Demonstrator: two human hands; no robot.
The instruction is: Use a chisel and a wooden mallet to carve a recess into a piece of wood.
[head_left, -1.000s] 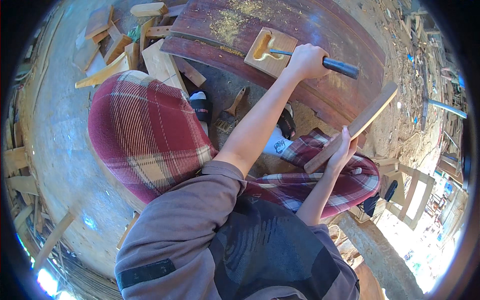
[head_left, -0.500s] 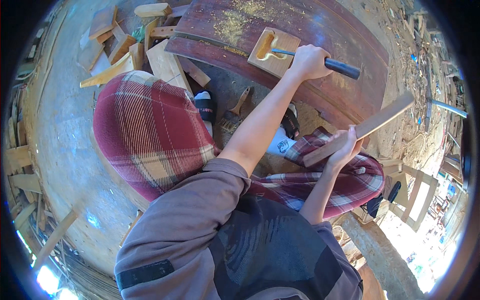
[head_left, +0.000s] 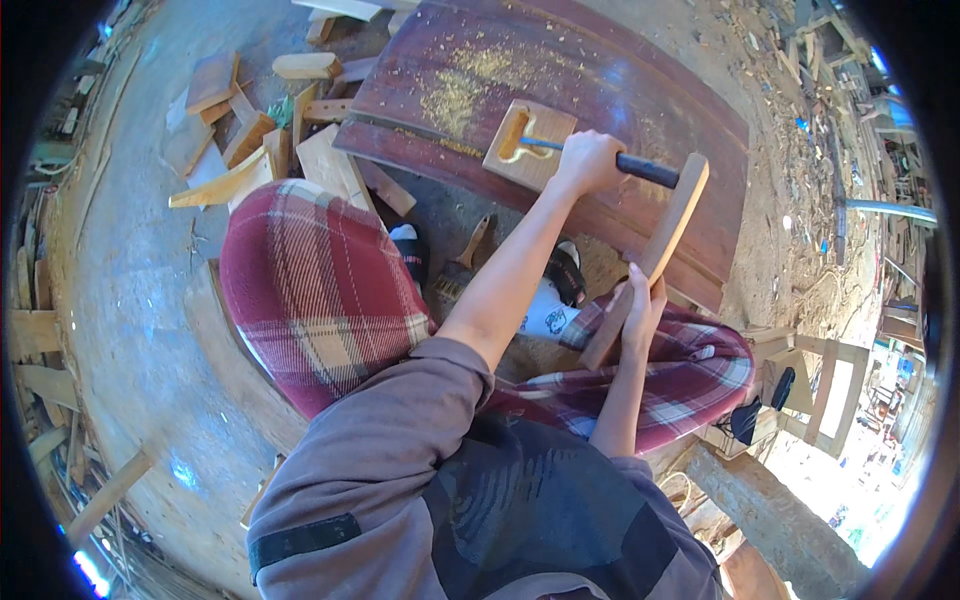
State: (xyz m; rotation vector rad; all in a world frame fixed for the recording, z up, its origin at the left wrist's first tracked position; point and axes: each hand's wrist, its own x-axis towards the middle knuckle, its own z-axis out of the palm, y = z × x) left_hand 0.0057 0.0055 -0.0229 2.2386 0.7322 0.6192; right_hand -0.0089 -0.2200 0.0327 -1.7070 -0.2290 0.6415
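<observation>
My left hand (head_left: 590, 160) is closed round a chisel, whose dark cylindrical handle (head_left: 645, 169) points right and whose metal shank (head_left: 540, 142) reaches into the carved, pale-rimmed recess of a wooden block (head_left: 540, 175). The block lies on a reddish-brown wooden board (head_left: 640, 110) scattered with yellow shavings. Lower down, my right hand (head_left: 640, 300) grips a long flat wooden bar (head_left: 670, 225). The bar slants upward, its upper end at the butt of the chisel handle; I cannot tell whether they touch.
Wooden offcuts (head_left: 230, 130) are piled at upper left. A brush (head_left: 465, 250) lies between my feet. My plaid-covered knees flank the work. A wooden frame (head_left: 820, 390) and a blue pipe (head_left: 890, 208) are at right, scrap timber along the left edge.
The wooden bar in my right hand has swung left and more upright, up to the chisel handle's end. The block and my left hand appear lower in the picture, as the view has shifted.
</observation>
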